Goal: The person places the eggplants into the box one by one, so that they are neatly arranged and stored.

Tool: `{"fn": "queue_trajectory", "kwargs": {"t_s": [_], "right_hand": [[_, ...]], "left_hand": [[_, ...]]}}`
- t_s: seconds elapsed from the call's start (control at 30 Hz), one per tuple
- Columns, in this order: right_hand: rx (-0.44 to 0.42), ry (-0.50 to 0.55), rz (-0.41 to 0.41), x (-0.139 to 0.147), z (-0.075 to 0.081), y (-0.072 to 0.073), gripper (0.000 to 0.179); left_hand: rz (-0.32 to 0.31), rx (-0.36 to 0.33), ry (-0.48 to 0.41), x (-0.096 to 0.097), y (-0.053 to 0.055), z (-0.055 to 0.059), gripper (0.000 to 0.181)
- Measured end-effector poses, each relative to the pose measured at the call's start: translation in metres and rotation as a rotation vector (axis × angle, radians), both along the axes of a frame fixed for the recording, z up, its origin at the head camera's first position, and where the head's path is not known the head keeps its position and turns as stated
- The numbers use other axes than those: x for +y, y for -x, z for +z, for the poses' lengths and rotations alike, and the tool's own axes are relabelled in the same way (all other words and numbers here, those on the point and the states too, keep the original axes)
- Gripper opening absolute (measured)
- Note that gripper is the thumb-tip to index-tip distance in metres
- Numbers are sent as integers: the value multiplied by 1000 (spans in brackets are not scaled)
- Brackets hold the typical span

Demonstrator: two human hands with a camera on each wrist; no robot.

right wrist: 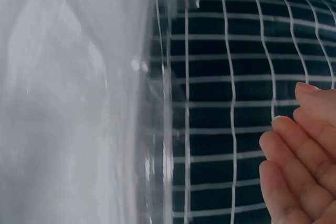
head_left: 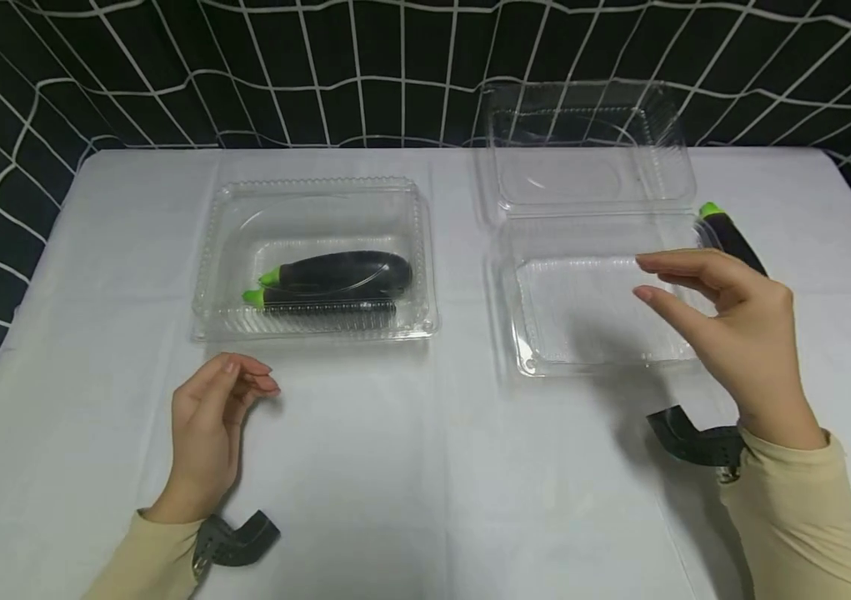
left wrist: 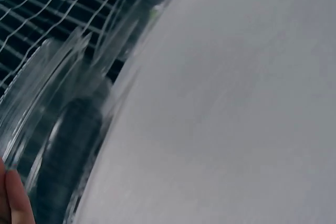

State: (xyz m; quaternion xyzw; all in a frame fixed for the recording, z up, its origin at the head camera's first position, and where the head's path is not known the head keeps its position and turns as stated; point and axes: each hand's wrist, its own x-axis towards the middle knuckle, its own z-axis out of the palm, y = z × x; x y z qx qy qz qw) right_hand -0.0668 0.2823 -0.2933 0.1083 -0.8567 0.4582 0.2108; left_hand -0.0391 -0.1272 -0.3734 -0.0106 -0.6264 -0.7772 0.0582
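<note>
My left hand (head_left: pixel 209 429) hangs near the front-left corner of a closed clear plastic clamshell box (head_left: pixel 312 185), its fingers loosely bent around nothing. Inside that box lie two dark eggplants with bright green stems, a rear eggplant (head_left: pixel 350 270) and a front eggplant (head_left: pixel 320 295). Over the right side of a second clamshell box (head_left: pixel 545 325) is my right hand (head_left: pixel 751 333); thumb and fingers are spread apart with nothing between them. This box's lid (head_left: pixel 583 179) is tipped back. Another eggplant (head_left: pixel 733 237) lies beyond its right side, partly hidden by my right hand.
Both boxes stand on a white-covered table (head_left: pixel 365 467). White netting (head_left: pixel 402 83) over a dark backdrop runs along the back and left, with more at the far right. A black strap is on each wrist.
</note>
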Motion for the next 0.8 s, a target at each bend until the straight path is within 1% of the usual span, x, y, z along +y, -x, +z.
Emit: {"fn": "queue_trajectory", "kwargs": {"t_s": [0.1, 0.2, 0.27, 0.33, 0.4, 0.53, 0.63, 0.7, 0.8], "right_hand": [[-46, 16, -82, 14, 2, -3, 31], [-90, -6, -178, 25, 5, -6, 33], [-108, -18, -228, 31, 7, -8, 34], [-124, -30, -269, 37, 8, -10, 34], [-141, -33, -305, 42, 9, -10, 34], [-177, -39, -372, 56, 9, -11, 34], [-200, -15, -401, 65, 8, -9, 33], [-213, -7, -412, 71, 6, -7, 32], [-242, -18, -427, 79, 3, -5, 31]], "left_hand": [[-128, 66, 89, 10, 0, -2, 25], [-292, 131, 173, 25, 1, -4, 16], [-406, 155, 192, 37, 3, -5, 14], [-502, 145, 189, 50, 4, -5, 16], [-575, 121, 192, 64, 6, -4, 18], [-686, 66, 200, 91, 7, -2, 21], [-743, 32, 208, 109, 8, -1, 21], [-759, 21, 227, 120, 9, -2, 22], [-763, 15, 262, 133, 13, -1, 21]]}}
